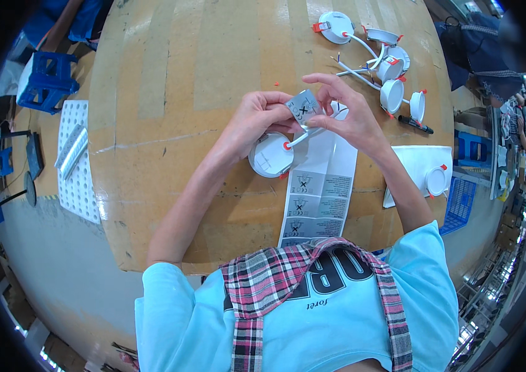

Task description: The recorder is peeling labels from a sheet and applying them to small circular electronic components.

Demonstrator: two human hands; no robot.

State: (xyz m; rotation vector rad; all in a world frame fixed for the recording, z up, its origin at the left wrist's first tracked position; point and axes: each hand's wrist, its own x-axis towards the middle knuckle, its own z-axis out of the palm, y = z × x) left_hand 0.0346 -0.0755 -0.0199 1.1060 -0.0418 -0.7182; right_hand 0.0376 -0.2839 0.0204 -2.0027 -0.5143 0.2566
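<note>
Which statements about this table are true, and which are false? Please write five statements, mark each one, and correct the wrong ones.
1. The left hand holds a small grey label. True.
2. The black marker lies to the left of the left hand. False: it lies to the right of the right hand, near the group of lamps.
3. A white cable comes from the round white lamp near the left hand. True.
4. The long label strip lies on the blue stool. False: it lies on the table, between the forearms.
5. Three lamps lie on the white sheet at the right. False: only one lamp lies there.
</note>
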